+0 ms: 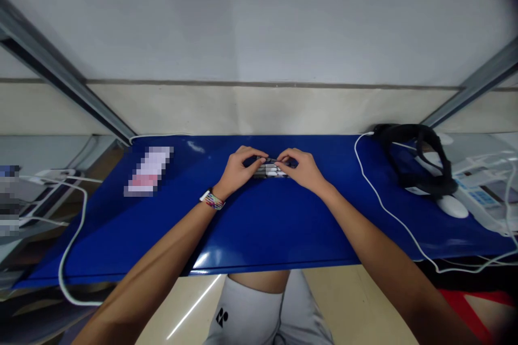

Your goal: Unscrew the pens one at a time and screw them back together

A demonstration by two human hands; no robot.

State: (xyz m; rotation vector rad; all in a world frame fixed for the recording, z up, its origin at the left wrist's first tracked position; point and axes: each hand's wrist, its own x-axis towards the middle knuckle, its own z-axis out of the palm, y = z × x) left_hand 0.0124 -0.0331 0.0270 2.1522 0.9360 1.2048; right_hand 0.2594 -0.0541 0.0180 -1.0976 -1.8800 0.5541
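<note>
In the middle of the blue table [259, 226], several slim white sticks with black parts [272, 170] lie side by side, crosswise between my hands; their exact kind is too small to tell. My left hand [238, 168], with a colourful band at its wrist, pinches thumb to forefinger at the left end of a thin dark piece [271, 159] at the far side of the row. At the right end of that piece, my right hand [302, 168] pinches in the same way. Fingertips partly cover the ends of the row.
A blurred-out phone-like rectangle [149, 171] lies on the left. To the right sit a black headset [421, 159] and a white round object [453, 207], with a white cable [378, 194] looping towards the front edge. A pale wall [259, 110] closes off the back.
</note>
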